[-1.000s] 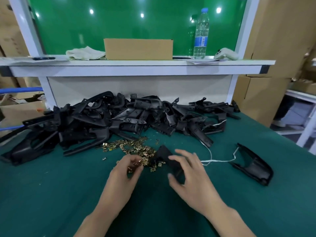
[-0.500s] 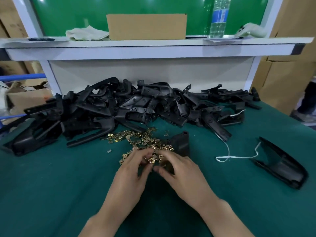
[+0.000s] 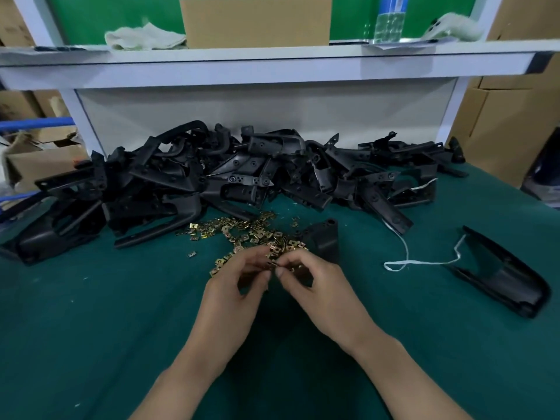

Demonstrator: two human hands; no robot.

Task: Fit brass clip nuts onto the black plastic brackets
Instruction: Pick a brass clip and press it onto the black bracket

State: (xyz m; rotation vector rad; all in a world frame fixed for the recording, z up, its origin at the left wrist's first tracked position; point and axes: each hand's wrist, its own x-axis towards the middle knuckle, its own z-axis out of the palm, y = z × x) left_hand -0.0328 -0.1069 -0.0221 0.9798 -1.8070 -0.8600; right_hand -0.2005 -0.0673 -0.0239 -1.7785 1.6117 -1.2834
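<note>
My left hand (image 3: 239,286) and right hand (image 3: 318,286) meet fingertip to fingertip at the near edge of the loose brass clip nuts (image 3: 245,233), which lie scattered on the green desk (image 3: 91,328) at twelve o'clock from my hands. Both hands are curled in a fine pinch on one small clip nut (image 3: 273,264) held between them. Whether it is a single nut or two stuck together I cannot tell. The black bracket (image 3: 325,237) stands just past my right hand at one o'clock, and neither hand touches it. The heap of brackets (image 3: 242,177) lies further off at twelve, a lone bracket (image 3: 500,277) at three. I judge this the picking and orienting step. Next, one hand must take the bracket while the other turns the nut's open mouth to its edge and pushes it on.
</note>
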